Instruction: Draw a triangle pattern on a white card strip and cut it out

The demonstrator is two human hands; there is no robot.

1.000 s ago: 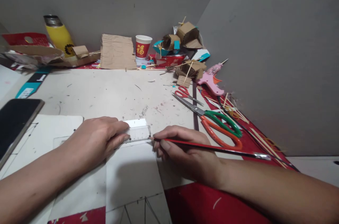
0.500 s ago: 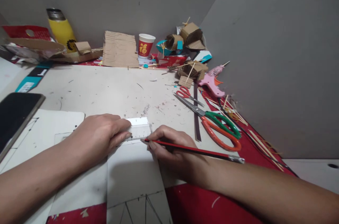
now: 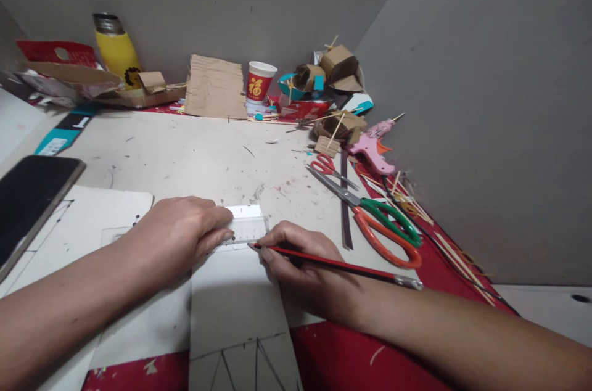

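My right hand (image 3: 305, 261) grips a red-and-black pencil (image 3: 342, 263), its tip touching a white card strip (image 3: 238, 301) close to a ruler's edge. That clear ruler (image 3: 250, 229) lies across the upper part of the strip. Thumb and fingers of my left hand (image 3: 197, 227) pinch and press the ruler down; its left part is hidden under the hand and forearm. Dark lines forming triangles are drawn on the strip's near end. Another white sheet with drawn lines (image 3: 50, 243) lies to the left.
Large scissors (image 3: 388, 224) and small red scissors (image 3: 326, 164) lie right, near a pink glue gun (image 3: 374, 147) and thin sticks (image 3: 462, 264). A phone (image 3: 37, 200) is at left. Along the back stand a yellow bottle (image 3: 113, 53), cardboard (image 3: 215, 89) and a paper cup (image 3: 259, 84).
The whole view has shifted slightly, so everything sits a little further right. Both hands keep their holds; the pencil tip stays by the ruler's edge.
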